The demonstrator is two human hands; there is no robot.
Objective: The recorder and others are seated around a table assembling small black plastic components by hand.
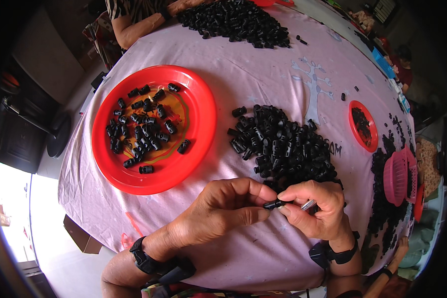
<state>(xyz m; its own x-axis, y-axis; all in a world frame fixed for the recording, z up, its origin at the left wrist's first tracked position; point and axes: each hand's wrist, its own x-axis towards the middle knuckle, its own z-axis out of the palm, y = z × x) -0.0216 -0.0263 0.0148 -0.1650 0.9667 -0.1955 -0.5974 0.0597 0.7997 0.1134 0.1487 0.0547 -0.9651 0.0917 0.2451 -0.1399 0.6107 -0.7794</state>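
Observation:
Just in front of the near edge of a heap of small black barrel-shaped plastic pieces (pixel 283 144), which look like cord locks, my two hands meet. My left hand (pixel 221 211) pinches one black cord lock (pixel 273 204) between thumb and forefinger. The thumb and forefinger of my right hand (pixel 315 208) close on the other end of that same piece. A shiny silver metal piece (pixel 308 204) also sits among my right fingers; its exact kind is unclear. To the left, a round red plate (pixel 203 116) holds more black cord locks, loosely scattered.
A pink cloth (pixel 233 69) covers the table. At the far side lies a large black heap (pixel 238 22), beside another person's arm (pixel 139 30). On the right are a small red dish (pixel 355 111), a pink basket (pixel 396 179) and scattered black parts (pixel 382 208).

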